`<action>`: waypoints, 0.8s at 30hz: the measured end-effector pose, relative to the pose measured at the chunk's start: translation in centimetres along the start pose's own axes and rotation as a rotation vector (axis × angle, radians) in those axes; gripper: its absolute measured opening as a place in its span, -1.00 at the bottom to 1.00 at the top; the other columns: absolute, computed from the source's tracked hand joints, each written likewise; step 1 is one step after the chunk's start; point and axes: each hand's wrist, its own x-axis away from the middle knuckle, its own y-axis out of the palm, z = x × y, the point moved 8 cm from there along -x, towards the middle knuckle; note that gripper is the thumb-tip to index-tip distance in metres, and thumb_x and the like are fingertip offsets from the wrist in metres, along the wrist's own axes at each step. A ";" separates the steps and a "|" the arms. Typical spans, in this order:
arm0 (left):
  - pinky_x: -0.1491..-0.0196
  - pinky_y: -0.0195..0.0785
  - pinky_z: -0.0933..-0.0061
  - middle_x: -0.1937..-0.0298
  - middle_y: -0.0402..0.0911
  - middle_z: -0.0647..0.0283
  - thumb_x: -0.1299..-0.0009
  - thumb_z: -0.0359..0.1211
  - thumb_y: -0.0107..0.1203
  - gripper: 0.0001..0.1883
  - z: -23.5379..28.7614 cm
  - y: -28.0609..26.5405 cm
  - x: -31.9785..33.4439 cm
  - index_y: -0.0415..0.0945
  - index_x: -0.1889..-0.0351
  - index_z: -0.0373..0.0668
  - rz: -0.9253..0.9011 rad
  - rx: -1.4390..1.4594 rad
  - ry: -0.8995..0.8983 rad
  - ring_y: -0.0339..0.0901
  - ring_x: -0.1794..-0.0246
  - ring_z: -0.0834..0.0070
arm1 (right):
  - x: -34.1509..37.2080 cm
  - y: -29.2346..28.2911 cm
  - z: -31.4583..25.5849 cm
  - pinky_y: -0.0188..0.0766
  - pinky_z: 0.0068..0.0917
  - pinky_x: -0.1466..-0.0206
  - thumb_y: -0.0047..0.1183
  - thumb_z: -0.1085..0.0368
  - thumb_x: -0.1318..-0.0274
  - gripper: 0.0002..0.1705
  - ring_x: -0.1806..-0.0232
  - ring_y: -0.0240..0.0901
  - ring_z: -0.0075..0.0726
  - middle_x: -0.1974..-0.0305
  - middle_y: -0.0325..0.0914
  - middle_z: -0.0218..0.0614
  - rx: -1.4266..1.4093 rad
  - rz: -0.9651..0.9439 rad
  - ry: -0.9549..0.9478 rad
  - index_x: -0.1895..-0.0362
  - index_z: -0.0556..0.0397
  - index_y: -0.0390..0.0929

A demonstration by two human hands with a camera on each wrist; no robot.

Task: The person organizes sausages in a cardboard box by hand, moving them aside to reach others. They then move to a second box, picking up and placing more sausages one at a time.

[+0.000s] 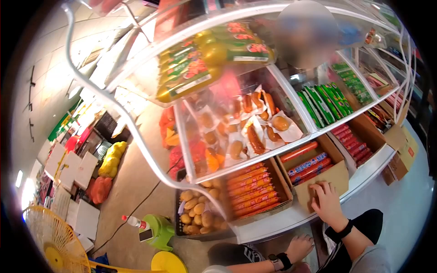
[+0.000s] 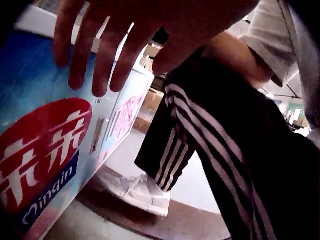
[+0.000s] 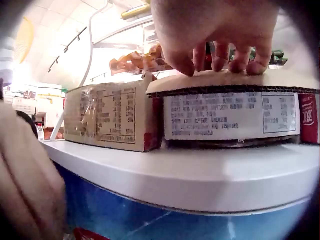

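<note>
My right hand (image 1: pixel 327 204) rests its fingertips on the folded-out flap (image 1: pixel 337 179) of a cardboard box. In the right wrist view the fingers (image 3: pixel 217 62) press down on top of that flap (image 3: pixel 225 82), above the box's printed side (image 3: pixel 230 117). Inside the box lie a few wrapped sausages (image 1: pixel 309 166), red and blue. My left hand (image 1: pixel 299 248) hangs low beside the freezer front, holding nothing. Seen from the left wrist, its fingers (image 2: pixel 102 65) dangle loosely in front of the blue printed panel (image 2: pixel 30 75).
Left of that box is another carton of orange-wrapped sausages (image 1: pixel 252 191), then a black crate of potatoes (image 1: pixel 200 211). Behind stands a clear display case with hot dogs in paper (image 1: pixel 255 136) and green packets (image 1: pixel 325 104). A green stool (image 1: pixel 157 232) and yellow fan (image 1: pixel 54 241) stand left.
</note>
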 end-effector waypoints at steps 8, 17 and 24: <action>0.02 0.35 0.29 0.16 0.54 0.21 -0.31 -0.37 0.14 -0.79 3.1 -18.6 1.4 0.53 0.11 -0.16 0.540 0.243 0.111 0.47 0.05 0.25 | -0.3 0.4 0.3 0.23 0.00 -0.06 0.05 0.38 0.03 -0.53 0.00 0.26 0.20 0.04 0.33 -0.03 -0.044 0.001 0.008 -0.05 0.04 0.35; -0.04 0.39 0.05 0.01 0.57 0.02 -0.20 -0.37 0.16 -0.61 8.5 -39.6 16.3 0.47 -0.01 -0.23 1.144 -0.105 0.398 0.52 0.04 -0.02 | 0.2 -0.1 0.0 0.23 -0.02 -0.16 0.09 0.37 -0.01 -0.48 -0.11 0.24 0.21 -0.04 0.31 -0.04 -0.095 -0.064 -0.088 -0.13 0.01 0.35; 0.23 0.50 0.24 0.08 0.51 0.20 -0.33 -0.15 0.07 -0.62 24.8 -41.2 24.1 0.52 0.00 -0.15 1.557 -0.177 1.249 0.44 -0.07 0.22 | -0.2 1.6 1.1 0.25 0.00 -0.15 0.08 0.31 -0.06 -0.57 -0.08 0.25 0.24 -0.04 0.34 -0.04 -0.148 -0.033 -0.154 -0.07 -0.01 0.41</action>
